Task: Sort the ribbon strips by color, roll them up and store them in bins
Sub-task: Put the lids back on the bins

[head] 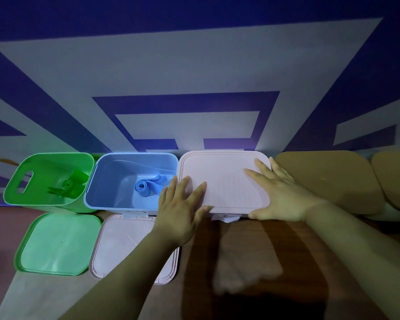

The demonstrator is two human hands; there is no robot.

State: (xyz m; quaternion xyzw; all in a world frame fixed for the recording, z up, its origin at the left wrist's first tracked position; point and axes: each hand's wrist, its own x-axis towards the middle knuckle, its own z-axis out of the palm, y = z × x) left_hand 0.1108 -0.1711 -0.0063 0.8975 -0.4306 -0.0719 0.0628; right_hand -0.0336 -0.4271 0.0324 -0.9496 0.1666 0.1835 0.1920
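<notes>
Ribbon strips are lying rolled in two open bins at the far left: a green ribbon roll (67, 184) in the green bin (16, 181) and a blue ribbon roll (143, 189) in the blue bin (106, 176) just right of it. Right of these a pink lid (217, 167) is sitting flat. Both hands are pressing on it with straight, spread fingers, gripping nothing: the left hand (180, 209) at its near-left corner, the right hand (277, 195) on its right side. Nearer, a green lid (58, 243) and a pale lid (123, 248) are lying on the wooden table (252, 250).

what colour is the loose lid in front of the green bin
The lid is green, shown best in the head view.
</notes>
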